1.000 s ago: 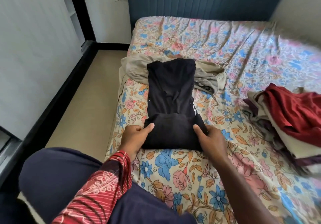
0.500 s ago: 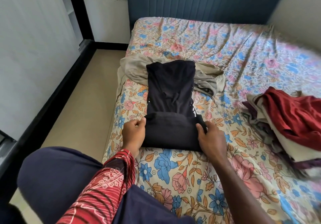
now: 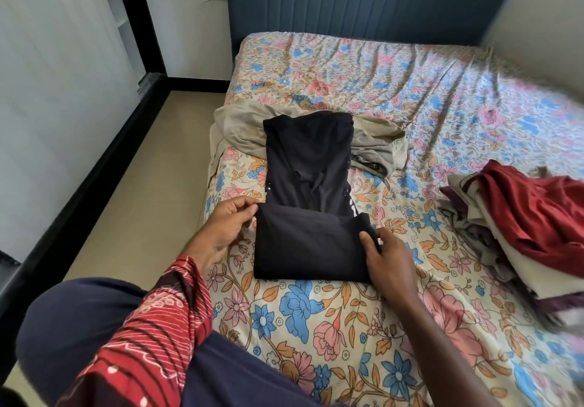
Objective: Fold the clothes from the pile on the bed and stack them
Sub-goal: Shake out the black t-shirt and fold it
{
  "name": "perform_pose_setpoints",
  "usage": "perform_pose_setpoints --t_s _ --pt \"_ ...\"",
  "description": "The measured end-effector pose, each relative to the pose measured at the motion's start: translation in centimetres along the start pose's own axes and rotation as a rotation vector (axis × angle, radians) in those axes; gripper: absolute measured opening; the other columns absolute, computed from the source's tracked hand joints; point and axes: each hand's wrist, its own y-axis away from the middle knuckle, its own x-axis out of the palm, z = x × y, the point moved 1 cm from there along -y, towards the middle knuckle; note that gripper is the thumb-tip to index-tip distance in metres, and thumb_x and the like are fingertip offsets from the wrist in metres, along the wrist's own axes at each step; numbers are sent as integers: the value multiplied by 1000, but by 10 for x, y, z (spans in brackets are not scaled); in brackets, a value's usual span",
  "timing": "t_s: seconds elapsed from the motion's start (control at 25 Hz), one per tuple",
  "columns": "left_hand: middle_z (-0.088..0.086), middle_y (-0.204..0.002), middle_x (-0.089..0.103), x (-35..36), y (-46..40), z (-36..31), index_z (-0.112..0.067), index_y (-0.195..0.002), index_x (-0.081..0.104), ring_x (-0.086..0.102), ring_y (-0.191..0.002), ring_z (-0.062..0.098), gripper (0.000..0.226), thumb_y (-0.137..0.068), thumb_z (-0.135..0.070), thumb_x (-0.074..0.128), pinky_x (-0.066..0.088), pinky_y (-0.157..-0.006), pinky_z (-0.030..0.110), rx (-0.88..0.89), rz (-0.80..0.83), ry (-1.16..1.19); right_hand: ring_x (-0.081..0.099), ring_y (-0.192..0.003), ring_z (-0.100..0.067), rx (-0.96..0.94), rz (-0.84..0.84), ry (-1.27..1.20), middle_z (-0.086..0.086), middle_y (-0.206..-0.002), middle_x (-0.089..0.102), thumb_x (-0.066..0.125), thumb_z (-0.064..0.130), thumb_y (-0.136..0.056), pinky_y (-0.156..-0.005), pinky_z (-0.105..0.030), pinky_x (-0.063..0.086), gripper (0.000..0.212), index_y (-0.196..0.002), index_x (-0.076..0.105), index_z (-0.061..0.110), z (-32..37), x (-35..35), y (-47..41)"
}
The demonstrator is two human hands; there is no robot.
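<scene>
While my left hand [image 3: 226,228] pinches the folded edge's corner of the black garment [image 3: 308,204] and my right hand [image 3: 384,250] grips the opposite corner, I judge one uneven pull could skew the fold. Beyond my hands lies one beige garment [image 3: 240,128]; right of them, one unfolded pile [image 3: 518,217].

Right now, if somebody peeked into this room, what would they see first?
Probably the black garment in the middle of the flowery bed, its near end folded over, with the left hand pinching one corner and the right hand gripping the other. Next, the dark red cloth on top of the pile at the right edge, and a beige garment crumpled under the black one's far end.
</scene>
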Motion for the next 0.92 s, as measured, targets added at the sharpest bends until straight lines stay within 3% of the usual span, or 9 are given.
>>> perform_pose_setpoints --t_s 0.12,0.2,0.28,0.4,0.52,0.6,0.68,0.76,0.92 --pt "-1 -97 70 2 -14 0 -23 -101 72 61 -82 10 25 -100 -3 58 51 -76 22 113 -42 -286 66 -80 -10 4 -21 -28 5 -92 70 52 47 -104 -62 -32 52 32 -112 66 19 -1 -1 -2" --pt "-2 -98 66 4 -12 -2 -28 -104 66 62 -78 10 27 -96 -3 62 51 -70 22 225 -203 -563 66 -78 -9 35 -22 -50 3 -93 70 59 45 -101 -59 -31 52 26 -115 61 23 1 -3 -1" --pt "-7 -93 66 4 6 -6 -28 -101 67 61 -72 9 25 -93 -4 67 52 -65 22 362 -280 -624 70 -79 -16 63 -32 -196 0 -91 71 68 43 -96 -63 -39 61 28 -117 56 30 2 -11 3" --pt "-15 -99 69 11 44 -9 -27 -94 75 63 -93 2 14 -83 -23 82 50 -84 21 582 -68 -666 68 -99 -13 -112 -28 -281 5 -112 68 78 31 -89 -79 -35 63 32 -116 60 31 -9 -33 13" --pt "-28 -140 50 17 66 -3 -40 -125 67 41 -131 -8 56 -73 -47 86 27 -116 28 455 264 -890 40 -145 -1 -386 292 49 25 -154 44 81 39 -85 -115 -38 37 48 -129 60 45 -26 -45 19" --pt "-34 -152 22 21 68 2 -47 -147 44 18 -140 -9 81 -75 -55 82 10 -117 31 333 379 -1147 3 -153 9 -453 469 281 37 -162 12 71 49 -91 -124 -38 10 62 -145 42 53 -30 -46 19" --pt "-32 -158 9 24 68 6 -48 -153 31 11 -148 -5 77 -88 -52 72 9 -121 34 309 386 -1287 -18 -150 11 -505 540 422 35 -163 -5 56 52 -99 -126 -36 -4 61 -152 24 56 -31 -45 15" --pt "-30 -159 6 28 69 4 -49 -153 29 12 -152 0 59 -102 -43 56 12 -123 38 322 360 -1347 -26 -150 6 -574 576 509 28 -166 -7 41 52 -105 -126 -38 -10 55 -154 15 57 -30 -44 11" --pt "-21 -162 27 21 64 -7 -50 -146 43 29 -150 6 44 -107 -31 49 21 -126 43 196 448 -1248 -17 -154 0 -645 655 547 27 -163 12 33 42 -110 -125 -44 -19 46 -156 26 49 -18 -52 0"
